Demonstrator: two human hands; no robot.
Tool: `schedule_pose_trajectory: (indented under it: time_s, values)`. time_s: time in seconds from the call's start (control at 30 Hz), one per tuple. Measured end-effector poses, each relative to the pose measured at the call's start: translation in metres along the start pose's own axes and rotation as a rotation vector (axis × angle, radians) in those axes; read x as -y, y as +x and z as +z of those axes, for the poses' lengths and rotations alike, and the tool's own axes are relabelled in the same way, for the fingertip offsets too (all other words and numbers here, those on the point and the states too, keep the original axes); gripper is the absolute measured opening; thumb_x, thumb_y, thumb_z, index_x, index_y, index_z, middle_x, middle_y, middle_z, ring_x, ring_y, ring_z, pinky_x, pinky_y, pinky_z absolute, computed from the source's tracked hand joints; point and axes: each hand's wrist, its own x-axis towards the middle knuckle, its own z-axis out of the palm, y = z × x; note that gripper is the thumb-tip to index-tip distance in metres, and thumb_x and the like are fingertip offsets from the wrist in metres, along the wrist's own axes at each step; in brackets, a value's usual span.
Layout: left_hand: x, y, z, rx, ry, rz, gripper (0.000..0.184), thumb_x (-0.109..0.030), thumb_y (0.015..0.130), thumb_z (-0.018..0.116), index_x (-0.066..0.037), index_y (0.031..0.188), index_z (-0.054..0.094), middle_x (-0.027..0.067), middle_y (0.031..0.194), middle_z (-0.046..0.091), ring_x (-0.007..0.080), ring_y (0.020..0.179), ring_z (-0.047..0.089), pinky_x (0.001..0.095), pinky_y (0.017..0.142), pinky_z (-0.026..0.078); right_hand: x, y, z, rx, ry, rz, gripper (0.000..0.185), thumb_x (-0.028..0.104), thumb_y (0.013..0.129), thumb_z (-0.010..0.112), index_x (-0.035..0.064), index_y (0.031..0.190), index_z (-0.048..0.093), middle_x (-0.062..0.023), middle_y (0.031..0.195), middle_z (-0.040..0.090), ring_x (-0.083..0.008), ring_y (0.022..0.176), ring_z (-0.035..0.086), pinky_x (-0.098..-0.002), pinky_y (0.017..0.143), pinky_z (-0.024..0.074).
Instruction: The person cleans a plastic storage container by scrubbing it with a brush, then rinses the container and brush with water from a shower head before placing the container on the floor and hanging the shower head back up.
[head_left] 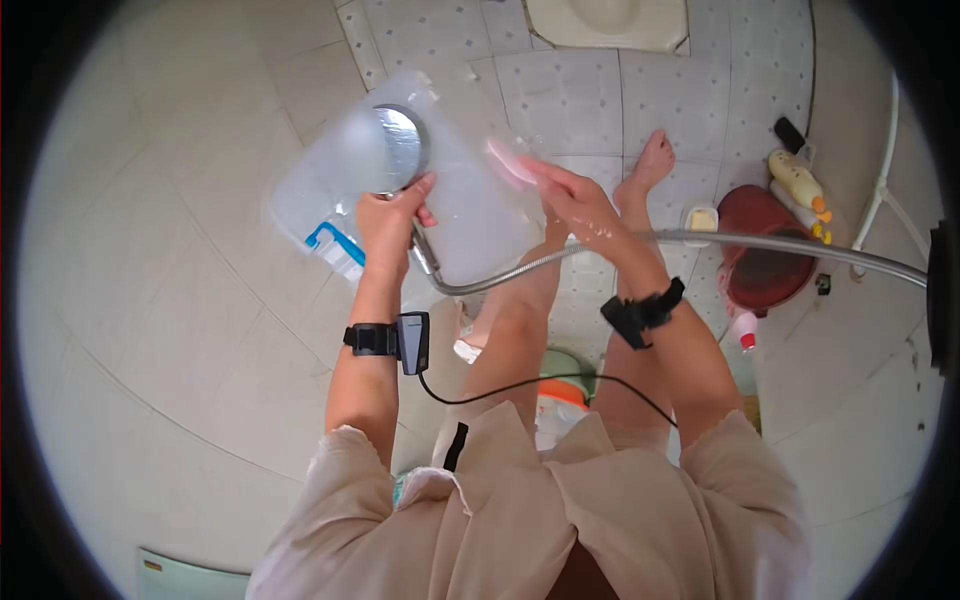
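My left hand (388, 228) is wrapped round the handle of a shower head (402, 145), its round silver face over a translucent white plastic bin (470, 215). From the handle a metal hose (540, 263) curves away to the right, passing by my right wrist. My right hand (582, 205) is wet and grips a pink brush-like item (512, 162), blurred, at the bin's right side. A blue handle or hook (335, 240) shows at the bin's lower left edge.
A squat toilet (610, 22) lies at the top. At the right are a dark red basin (740, 215), a yellowish bottle (795, 178), a pink bottle (744, 328) and a small soap dish (702, 219). My bare foot (652, 165) stands on tiles.
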Motion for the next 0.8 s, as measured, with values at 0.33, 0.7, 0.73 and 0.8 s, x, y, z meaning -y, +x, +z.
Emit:
schedule_pose_trajectory:
  time_s: [0.33, 0.7, 0.73, 0.8]
  values:
    - [0.094, 0.015, -0.064, -0.225, -0.814, -0.065, 0.025, -0.010, 0.097, 0.072, 0.003, 0.117, 0.064, 0.0089, 0.095, 0.068, 0.0167, 0.079, 0.066, 0.0338, 0.071, 0.058, 0.067, 0.054, 0.136, -0.202, -1.129, -0.481, 0.069, 0.012, 0.093, 0.061, 0.0353, 0.157, 0.046, -0.0076, 0.080, 0.071, -0.0276, 0.056, 0.068, -0.0441, 0.049, 0.0525]
    - [0.169, 0.018, -0.155, -0.129, -0.748, -0.347, 0.036, -0.020, 0.091, 0.076, -0.003, 0.120, 0.064, 0.0096, 0.106, 0.067, 0.0181, 0.062, 0.065, 0.0299, 0.054, 0.057, 0.091, 0.041, 0.198, -0.103, -1.292, -0.594, 0.074, 0.011, 0.091, 0.060, 0.0332, 0.159, 0.042, -0.0062, 0.068, 0.067, -0.0264, 0.056, 0.068, -0.0427, 0.047, 0.0533]
    - [0.178, 0.023, -0.154, -0.130, -0.773, -0.408, 0.035, -0.021, 0.092, 0.076, -0.003, 0.120, 0.065, 0.0099, 0.105, 0.067, 0.0182, 0.062, 0.066, 0.0292, 0.051, 0.055, 0.094, 0.047, 0.206, -0.030, -1.350, -0.709, 0.070, 0.013, 0.094, 0.059, 0.0349, 0.159, 0.041, -0.0070, 0.068, 0.067, -0.0280, 0.057, 0.069, -0.0445, 0.048, 0.0539]
    - [0.181, 0.021, -0.152, -0.131, -0.814, -0.315, 0.034, -0.022, 0.092, 0.074, -0.003, 0.118, 0.065, 0.0099, 0.097, 0.069, 0.0185, 0.063, 0.069, 0.0282, 0.048, 0.052, 0.107, 0.067, 0.208, 0.056, -1.412, -0.831, 0.067, 0.016, 0.097, 0.058, 0.0365, 0.159, 0.041, -0.0077, 0.067, 0.067, -0.0296, 0.058, 0.069, -0.0464, 0.050, 0.0544]
